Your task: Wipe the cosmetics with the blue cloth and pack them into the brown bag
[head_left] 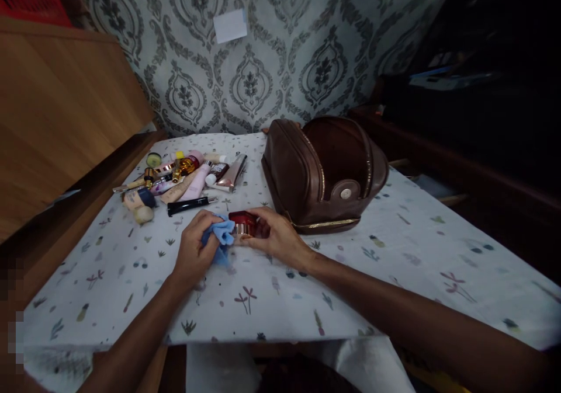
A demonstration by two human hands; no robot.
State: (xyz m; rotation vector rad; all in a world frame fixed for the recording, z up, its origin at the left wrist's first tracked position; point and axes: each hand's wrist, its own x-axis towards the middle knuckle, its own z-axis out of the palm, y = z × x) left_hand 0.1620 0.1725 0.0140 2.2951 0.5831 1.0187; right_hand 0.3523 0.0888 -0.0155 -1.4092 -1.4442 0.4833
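Note:
A blue cloth (222, 233) is bunched in my left hand (196, 244), its fingers closed round it. My right hand (278, 236) grips a small dark red container with a shiny rose-gold band (243, 225) between thumb and fingers. The cloth touches the container's left side, just above the tabletop. Right behind my right hand stands a brown bag (302, 177), its zipped top gaping. A black tube (188, 205) lies on the table beyond my left hand, in front of a pile of cosmetic tubes and bottles (193, 180).
The table (144, 299) has a white patterned cover. At the left rises a wooden cabinet (65, 107). Patterned wallpaper with a white switch plate (230, 26) is behind. Dark furniture (456, 165) borders the table's right side.

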